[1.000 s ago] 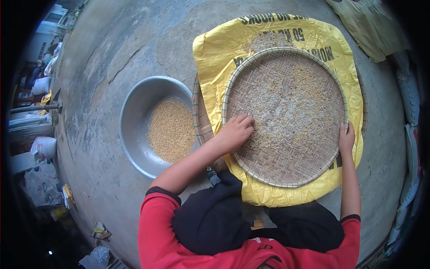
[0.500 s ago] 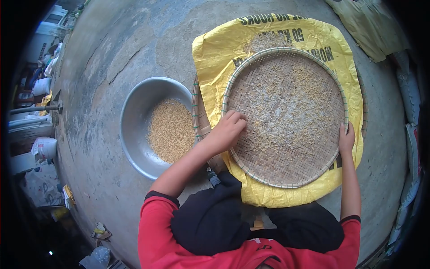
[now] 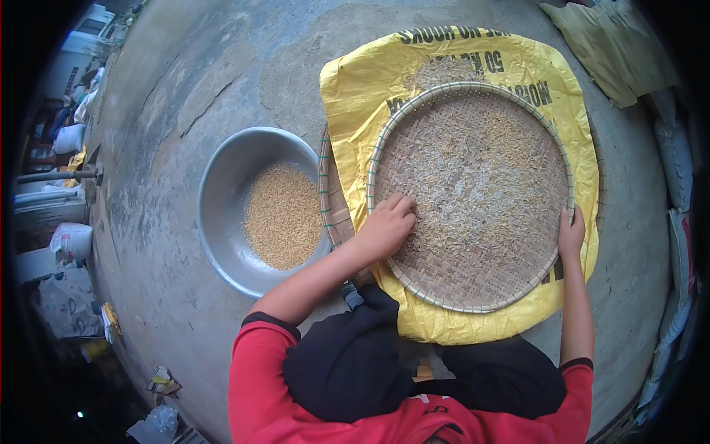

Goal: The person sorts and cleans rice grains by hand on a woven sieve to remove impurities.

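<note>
A round woven winnowing basket (image 3: 473, 290) lies in front of me, with unhusked grain and pale bits spread over its weave. My right hand (image 3: 572, 233) grips its rim on the right, thumb on top. Over the left part of the basket, my left hand (image 3: 392, 224) has its fingers curled together at the grain; whatever is between the fingertips is hidden. Left of the basket stands a metal basin (image 3: 222, 214) holding a heap of golden grain (image 3: 282, 216).
Beneath the basket a yellow printed sack (image 3: 355, 96) is spread, with chaff (image 3: 444, 72) at its far part. Another woven rim (image 3: 325, 170) shows under the sack. Full sacks (image 3: 614, 44) line the right side; household clutter (image 3: 70, 303) lies at the left.
My left hand has moved slightly right and nearer to me, farther in over the basket. My right hand stays on the rim.
</note>
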`<move>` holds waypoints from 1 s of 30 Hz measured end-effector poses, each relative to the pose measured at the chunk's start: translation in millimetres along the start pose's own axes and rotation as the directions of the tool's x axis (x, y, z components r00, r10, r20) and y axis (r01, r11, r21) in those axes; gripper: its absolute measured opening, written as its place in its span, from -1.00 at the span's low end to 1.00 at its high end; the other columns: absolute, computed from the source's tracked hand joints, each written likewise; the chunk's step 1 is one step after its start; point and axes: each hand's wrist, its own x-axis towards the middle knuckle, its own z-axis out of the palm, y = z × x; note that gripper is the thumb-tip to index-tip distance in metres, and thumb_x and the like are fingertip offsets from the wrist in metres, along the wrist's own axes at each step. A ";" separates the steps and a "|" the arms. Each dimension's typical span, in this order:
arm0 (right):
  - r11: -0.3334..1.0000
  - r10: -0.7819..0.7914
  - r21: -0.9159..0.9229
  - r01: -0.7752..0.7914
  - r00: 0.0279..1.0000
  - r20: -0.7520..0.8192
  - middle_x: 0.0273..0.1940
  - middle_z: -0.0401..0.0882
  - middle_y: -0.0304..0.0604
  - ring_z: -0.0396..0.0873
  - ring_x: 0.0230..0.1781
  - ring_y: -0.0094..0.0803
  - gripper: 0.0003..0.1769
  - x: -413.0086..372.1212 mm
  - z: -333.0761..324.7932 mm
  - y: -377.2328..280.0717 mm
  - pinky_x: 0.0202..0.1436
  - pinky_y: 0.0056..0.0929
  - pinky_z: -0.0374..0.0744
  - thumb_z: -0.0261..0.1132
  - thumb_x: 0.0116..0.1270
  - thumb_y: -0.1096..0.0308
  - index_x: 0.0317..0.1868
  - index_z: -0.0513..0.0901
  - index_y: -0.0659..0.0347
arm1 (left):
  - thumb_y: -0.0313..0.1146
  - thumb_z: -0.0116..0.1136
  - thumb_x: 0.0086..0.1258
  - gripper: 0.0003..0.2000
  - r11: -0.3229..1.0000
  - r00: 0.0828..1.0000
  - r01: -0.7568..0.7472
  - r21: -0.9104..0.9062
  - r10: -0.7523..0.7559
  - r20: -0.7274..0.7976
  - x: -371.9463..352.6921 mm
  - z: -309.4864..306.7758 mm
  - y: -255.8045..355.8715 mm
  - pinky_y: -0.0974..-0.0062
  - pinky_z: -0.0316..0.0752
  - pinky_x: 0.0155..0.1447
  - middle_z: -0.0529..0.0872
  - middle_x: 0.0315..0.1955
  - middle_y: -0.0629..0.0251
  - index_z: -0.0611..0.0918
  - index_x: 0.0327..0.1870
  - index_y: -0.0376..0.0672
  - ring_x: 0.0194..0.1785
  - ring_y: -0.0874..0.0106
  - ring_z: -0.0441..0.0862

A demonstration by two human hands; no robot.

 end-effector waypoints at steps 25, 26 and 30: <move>1.000 0.029 0.013 -0.029 0.999 -0.033 -0.23 0.56 0.01 0.53 -0.21 -0.21 -0.58 -3.9 -1.0 -9.1 -0.09 -0.37 0.45 0.10 0.33 0.15 0.04 0.45 0.31 | -0.49 0.25 0.05 -0.73 0.906 0.809 0.413 0.092 -0.318 -0.494 -55.5 -89.6 -8.9 0.28 0.30 0.09 0.51 -0.21 0.19 0.56 -0.18 -0.18 -0.02 0.23 0.41; 0.999 0.044 0.017 -0.043 0.998 -0.050 -0.22 0.57 0.02 0.54 -0.20 -0.19 -0.57 -4.8 -2.3 -13.2 -0.08 -0.35 0.45 0.08 0.34 0.14 0.06 0.44 0.30 | -0.47 0.26 0.06 -0.72 0.947 0.883 0.320 0.014 -0.292 -0.366 -45.7 -81.1 -3.5 0.29 0.31 0.09 0.51 -0.19 0.20 0.56 -0.16 -0.17 -0.03 0.23 0.42; 0.997 0.013 -0.069 -0.017 0.999 -0.046 -0.16 0.56 0.12 0.53 -0.12 0.00 -0.56 -6.5 -2.7 -14.3 -0.08 -0.22 0.47 -0.02 0.37 0.11 0.11 0.41 0.22 | -0.39 0.26 0.09 -0.70 0.991 0.998 0.057 -0.123 -0.060 -0.018 -11.9 -43.7 14.0 0.30 0.38 0.03 0.53 -0.17 0.21 0.55 -0.12 -0.15 -0.06 0.20 0.46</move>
